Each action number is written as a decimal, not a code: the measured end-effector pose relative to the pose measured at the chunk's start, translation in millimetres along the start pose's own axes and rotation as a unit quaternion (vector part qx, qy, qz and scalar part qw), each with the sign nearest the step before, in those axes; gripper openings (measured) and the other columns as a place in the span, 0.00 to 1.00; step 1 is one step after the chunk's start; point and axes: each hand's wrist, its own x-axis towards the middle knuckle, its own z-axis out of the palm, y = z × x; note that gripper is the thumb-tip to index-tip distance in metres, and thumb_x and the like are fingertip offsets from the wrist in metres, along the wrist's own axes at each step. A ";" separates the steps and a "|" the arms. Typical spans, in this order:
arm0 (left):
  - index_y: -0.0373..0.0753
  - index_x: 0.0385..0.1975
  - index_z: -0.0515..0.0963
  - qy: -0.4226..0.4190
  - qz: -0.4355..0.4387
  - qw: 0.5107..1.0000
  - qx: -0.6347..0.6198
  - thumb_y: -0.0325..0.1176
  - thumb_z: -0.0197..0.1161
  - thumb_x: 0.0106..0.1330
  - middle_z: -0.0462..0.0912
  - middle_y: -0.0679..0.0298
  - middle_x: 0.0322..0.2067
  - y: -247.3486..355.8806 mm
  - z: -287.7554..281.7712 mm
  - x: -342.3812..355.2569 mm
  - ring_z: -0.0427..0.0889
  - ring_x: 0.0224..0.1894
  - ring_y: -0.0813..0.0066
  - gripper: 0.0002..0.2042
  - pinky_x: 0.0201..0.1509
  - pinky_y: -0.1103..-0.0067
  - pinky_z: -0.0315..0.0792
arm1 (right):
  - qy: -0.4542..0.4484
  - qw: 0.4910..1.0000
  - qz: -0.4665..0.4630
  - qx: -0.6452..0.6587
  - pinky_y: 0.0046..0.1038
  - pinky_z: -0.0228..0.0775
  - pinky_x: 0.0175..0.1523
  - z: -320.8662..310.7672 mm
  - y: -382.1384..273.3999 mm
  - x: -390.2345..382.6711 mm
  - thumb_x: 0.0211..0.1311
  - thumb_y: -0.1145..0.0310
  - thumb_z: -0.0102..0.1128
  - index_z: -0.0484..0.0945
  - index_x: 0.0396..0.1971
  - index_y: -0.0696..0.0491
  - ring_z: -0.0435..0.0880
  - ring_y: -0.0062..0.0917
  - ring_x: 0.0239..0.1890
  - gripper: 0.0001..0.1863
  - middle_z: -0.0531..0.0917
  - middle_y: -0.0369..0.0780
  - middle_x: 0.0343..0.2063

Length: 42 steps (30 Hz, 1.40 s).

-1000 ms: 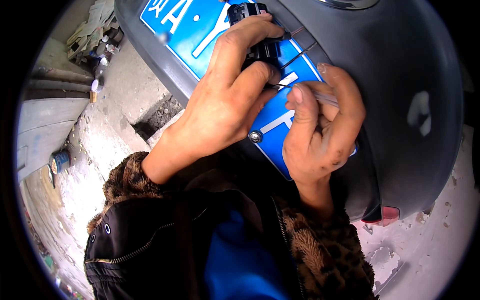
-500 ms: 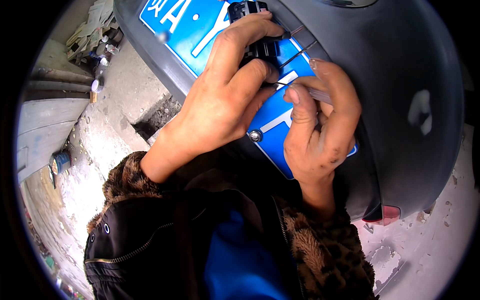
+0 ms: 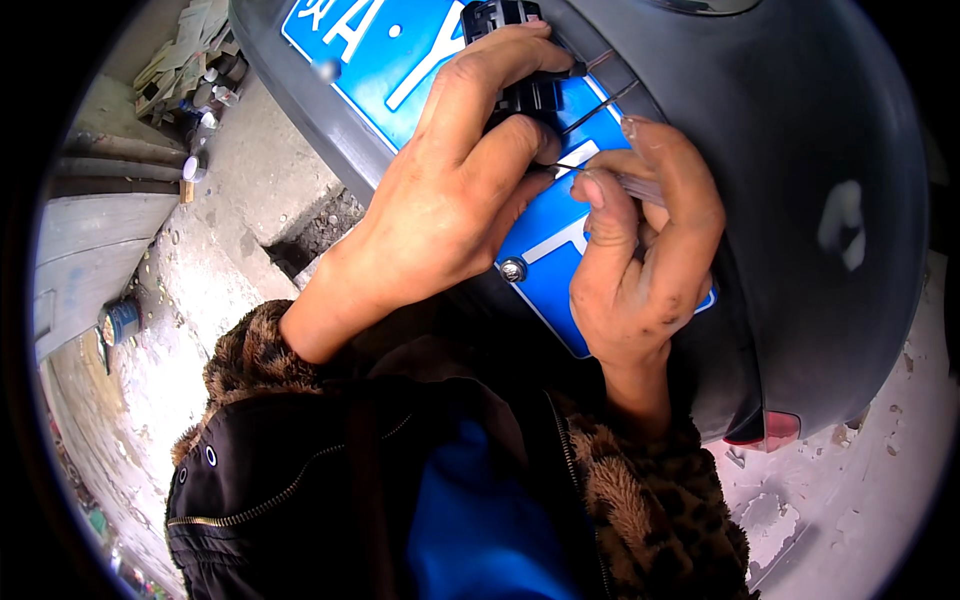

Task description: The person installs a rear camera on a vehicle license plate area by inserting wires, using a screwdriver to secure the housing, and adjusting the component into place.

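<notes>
- The left hand (image 3: 450, 200) is closed around a small black connector (image 3: 520, 95), with the fingers laid over its top and the thumb pressed in from below.
- The connector sits against the blue plate (image 3: 400, 60), near the plate's upper edge, and thin wires (image 3: 600, 95) run from it up and to the right over the grey body panel (image 3: 800, 150).
- The right hand (image 3: 640, 260) is curled tight, pinching a thin metal tool (image 3: 625, 185) between thumb and forefinger; its fine tip points left toward the connector, just beside the left thumb.
- The two hands are close together, nearly touching, both over the lower right part of the plate.
- The plate is fixed to the curved grey panel with a round screw (image 3: 513, 269), which shows just below the left hand.
- A red reflector (image 3: 770, 430) peeks out at the panel's lower edge.
- Leopard-pattern cuffs (image 3: 640, 490) cover both wrists, over a black jacket (image 3: 300, 490) with a zip.
- The concrete floor (image 3: 240, 200) lies to the left, pale and stained, with a small tin (image 3: 120, 320) standing on it well away from the hands.
</notes>
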 end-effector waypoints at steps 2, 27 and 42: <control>0.29 0.34 0.78 0.002 0.003 1.000 -0.002 0.17 0.73 0.51 0.66 0.43 0.64 -0.8 0.7 -0.3 0.62 0.74 0.38 0.12 0.72 0.54 0.68 | 0.000 1.000 0.011 0.007 0.19 0.74 0.31 -0.1 -0.8 -0.6 0.74 0.79 0.56 0.67 0.59 0.66 0.82 0.20 0.28 0.18 0.84 0.44 0.29; 0.27 0.34 0.79 0.008 0.011 1.000 -0.016 0.16 0.73 0.49 0.67 0.44 0.63 -3.7 1.6 -1.1 0.62 0.74 0.38 0.13 0.71 0.54 0.69 | -0.008 0.999 -0.026 0.027 0.23 0.82 0.38 -1.5 -3.4 1.0 0.73 0.78 0.60 0.72 0.53 0.65 0.86 0.25 0.33 0.14 0.85 0.45 0.37; 0.29 0.37 0.78 0.008 0.013 1.000 0.002 0.16 0.72 0.50 0.67 0.43 0.63 -4.1 0.5 -2.0 0.63 0.73 0.38 0.14 0.73 0.54 0.66 | 0.005 0.999 -0.042 -0.009 0.25 0.84 0.39 -1.4 -6.1 2.8 0.70 0.78 0.64 0.75 0.50 0.65 0.88 0.28 0.34 0.13 0.86 0.46 0.38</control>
